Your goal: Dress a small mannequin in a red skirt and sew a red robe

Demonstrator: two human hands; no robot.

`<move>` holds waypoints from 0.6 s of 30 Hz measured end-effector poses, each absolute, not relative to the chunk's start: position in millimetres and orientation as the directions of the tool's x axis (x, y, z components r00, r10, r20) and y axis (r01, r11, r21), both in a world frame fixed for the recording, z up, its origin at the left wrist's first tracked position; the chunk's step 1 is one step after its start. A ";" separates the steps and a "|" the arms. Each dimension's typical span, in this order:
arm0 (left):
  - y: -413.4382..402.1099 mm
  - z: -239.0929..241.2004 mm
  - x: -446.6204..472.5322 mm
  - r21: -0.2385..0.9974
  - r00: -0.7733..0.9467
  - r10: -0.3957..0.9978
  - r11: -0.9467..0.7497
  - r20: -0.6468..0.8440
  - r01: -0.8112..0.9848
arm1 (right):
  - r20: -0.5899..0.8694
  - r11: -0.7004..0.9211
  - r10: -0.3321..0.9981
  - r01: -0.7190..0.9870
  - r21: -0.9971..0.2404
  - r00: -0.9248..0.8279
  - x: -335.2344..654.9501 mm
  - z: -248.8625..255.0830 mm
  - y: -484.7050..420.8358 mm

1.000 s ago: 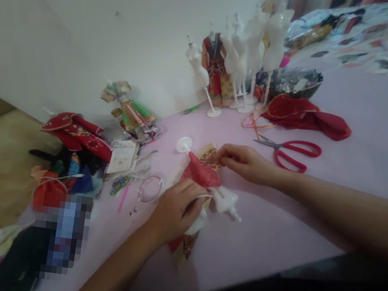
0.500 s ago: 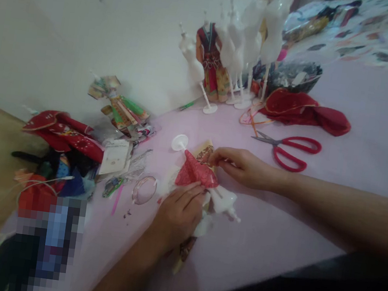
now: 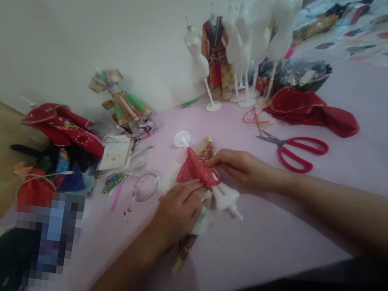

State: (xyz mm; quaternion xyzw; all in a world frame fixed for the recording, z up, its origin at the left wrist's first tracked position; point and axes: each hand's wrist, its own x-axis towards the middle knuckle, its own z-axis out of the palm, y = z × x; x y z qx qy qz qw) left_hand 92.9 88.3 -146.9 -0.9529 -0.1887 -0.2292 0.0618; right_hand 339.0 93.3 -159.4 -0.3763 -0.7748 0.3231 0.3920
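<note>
A small white mannequin (image 3: pixel 224 198) lies on its side on the pink tabletop, its round base (image 3: pixel 182 139) pointing away from me. Wrapped around its lower part is a shiny red doll skirt (image 3: pixel 194 167). My left hand (image 3: pixel 181 210) has its fingers curled together at the skirt's near edge. At the far edge, the fingers of my right hand (image 3: pixel 237 166) are pressed together on the red fabric. Under the mannequin lies patterned gold and brown cloth (image 3: pixel 187 246), partly covered by my left hand and the skirt.
Red-handled scissors (image 3: pixel 295 149) lie beyond my right forearm, near a dark red garment (image 3: pixel 299 107). Several white mannequins (image 3: pixel 196 52) stand by the wall. A wire hoop (image 3: pixel 144 187), a white card (image 3: pixel 116 153) and a red doll robe (image 3: pixel 63 128) are at left.
The view has shifted slightly. My right fingers have moved in closer over the skirt's far edge. My left hand stays at the near edge.
</note>
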 end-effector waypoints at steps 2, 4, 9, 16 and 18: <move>87.0 -145.9 92.5 -0.027 0.821 0.337 -0.920 0.461 0.392 | 0.353 0.501 0.840 0.339 -0.796 -0.412 338.5 -158.9 93.1; 86.0 -145.9 91.5 -0.035 0.830 0.327 -0.923 0.452 0.383 | 0.348 0.497 0.841 0.340 -0.798 -0.415 337.9 -157.8 92.5; 85.7 -149.1 89.9 -0.083 0.856 0.306 -0.925 0.417 0.371 | 0.316 0.457 0.861 0.333 -0.825 -0.398 335.3 -157.1 92.1; 86.3 -151.8 90.3 -0.075 0.850 0.325 -0.919 0.414 0.387 | 0.255 0.361 0.903 0.288 -0.887 -0.346 330.9 -158.3 93.5; 87.0 -152.8 90.0 -0.066 0.850 0.318 -0.923 0.421 0.378 | 0.269 0.374 0.896 0.276 -0.885 -0.352 330.0 -157.6 94.0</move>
